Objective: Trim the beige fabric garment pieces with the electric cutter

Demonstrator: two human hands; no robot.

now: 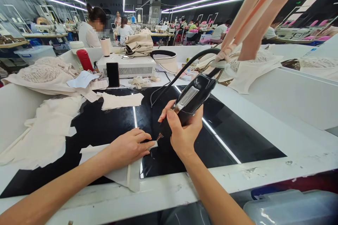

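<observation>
My right hand (182, 132) is closed around a black corded hand tool (191, 100), held tilted with its thin tip down at the corner of a white fabric piece (124, 174). My left hand (129, 146) lies on that fabric with the fingers pressed down, pinning it to the glossy black work surface (105, 126) right beside the tool tip. The tool's black cord (182, 72) loops up and back toward the rear of the table.
Piles of cream fabric (44, 132) lie at the left, a cut white piece (121, 101) behind. A white machine box (129, 66), a phone (113, 74), a red bottle (85, 59) stand at the back. A pink lamp arm (253, 10) hangs upper right. Other workers sit beyond.
</observation>
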